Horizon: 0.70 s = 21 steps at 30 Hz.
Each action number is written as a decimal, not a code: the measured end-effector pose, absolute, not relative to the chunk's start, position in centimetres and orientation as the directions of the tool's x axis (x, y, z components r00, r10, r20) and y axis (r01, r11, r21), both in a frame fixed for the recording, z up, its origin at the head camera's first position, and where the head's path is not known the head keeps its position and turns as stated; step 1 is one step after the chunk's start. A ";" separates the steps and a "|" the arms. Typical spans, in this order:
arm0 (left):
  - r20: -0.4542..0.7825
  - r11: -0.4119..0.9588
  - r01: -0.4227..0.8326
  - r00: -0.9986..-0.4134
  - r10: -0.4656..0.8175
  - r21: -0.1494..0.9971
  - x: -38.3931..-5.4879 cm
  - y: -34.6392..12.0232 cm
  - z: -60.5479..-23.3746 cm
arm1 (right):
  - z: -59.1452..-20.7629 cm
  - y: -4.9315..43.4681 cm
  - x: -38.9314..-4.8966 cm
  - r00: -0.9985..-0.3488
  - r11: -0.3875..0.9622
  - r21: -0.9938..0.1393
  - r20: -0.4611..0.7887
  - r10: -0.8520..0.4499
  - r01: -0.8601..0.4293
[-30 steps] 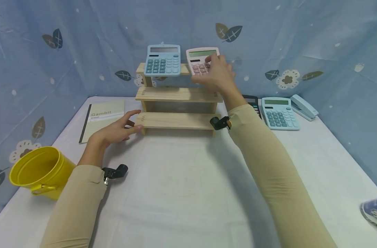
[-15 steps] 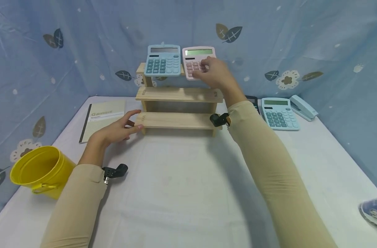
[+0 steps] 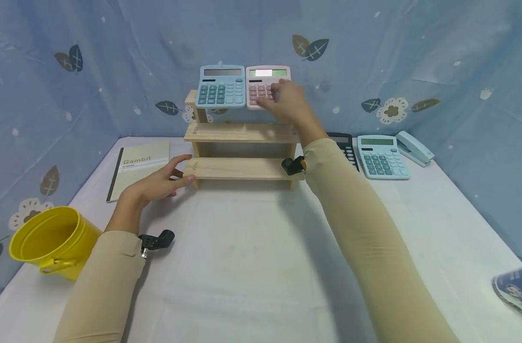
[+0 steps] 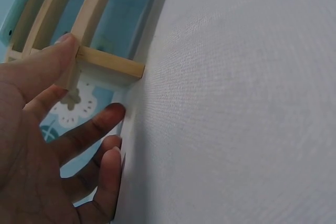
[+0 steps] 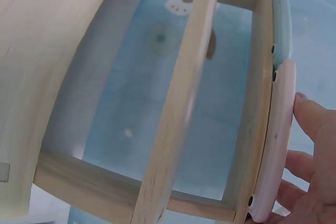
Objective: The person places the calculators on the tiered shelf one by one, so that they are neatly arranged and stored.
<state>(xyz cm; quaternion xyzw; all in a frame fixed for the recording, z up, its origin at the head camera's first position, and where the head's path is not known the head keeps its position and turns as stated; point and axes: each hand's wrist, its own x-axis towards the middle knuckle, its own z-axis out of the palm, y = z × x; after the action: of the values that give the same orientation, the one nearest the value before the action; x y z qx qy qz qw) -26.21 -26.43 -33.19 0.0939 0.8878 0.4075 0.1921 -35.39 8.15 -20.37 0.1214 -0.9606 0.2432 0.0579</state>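
A three-tier wooden shelf (image 3: 237, 167) stands at the back of the table. My left hand (image 3: 157, 183) holds the left end of its lowest tier, thumb at the front corner and index finger behind; the other fingers are loosely bent. A blue calculator (image 3: 221, 86) leans back on the top tier. Right beside it is a pink calculator (image 3: 256, 90), their edges meeting or nearly so. My right hand (image 3: 288, 102) touches the pink calculator's key face with thumb and index fingertips, covering its lower right. In the right wrist view the pink calculator (image 5: 276, 140) rests against the top tier.
Right of the shelf lie a black calculator (image 3: 344, 147), partly behind my sleeve, another blue calculator (image 3: 382, 157) and a light blue stapler-like object (image 3: 415, 147). A notebook (image 3: 138, 166) and yellow bucket (image 3: 55, 240) are at left. A blue printed object (image 3: 518, 290) sits at the right edge.
My right hand has moved the pink calculator left and straightened it, closing the gap to the blue one. The left hand keeps its place on the shelf. The head view has shifted slightly.
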 end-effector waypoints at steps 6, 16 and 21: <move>-0.265 0.653 0.006 -0.911 0.316 0.757 -26.0 -26.4 -32.9 | -20.5 7.7 -35.3 -0.957 0.858 -0.435 0.212 -0.197 -0.273; -0.276 0.657 -0.005 -0.910 0.310 0.753 -26.0 -26.5 -32.9 | -20.7 7.7 -35.4 -0.957 0.859 -0.432 0.207 -0.203 -0.275; -0.270 0.657 0.001 -0.911 0.311 0.754 -26.0 -26.4 -33.0 | -20.9 8.4 -35.3 -0.956 0.840 -0.463 0.208 -0.206 -0.282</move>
<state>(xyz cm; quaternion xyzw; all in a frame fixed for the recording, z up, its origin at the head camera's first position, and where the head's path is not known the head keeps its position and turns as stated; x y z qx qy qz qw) -26.02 -26.36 -32.98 0.0878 0.8898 0.4048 0.1917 -35.31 8.40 -20.92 0.1274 -0.9563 0.2520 0.0753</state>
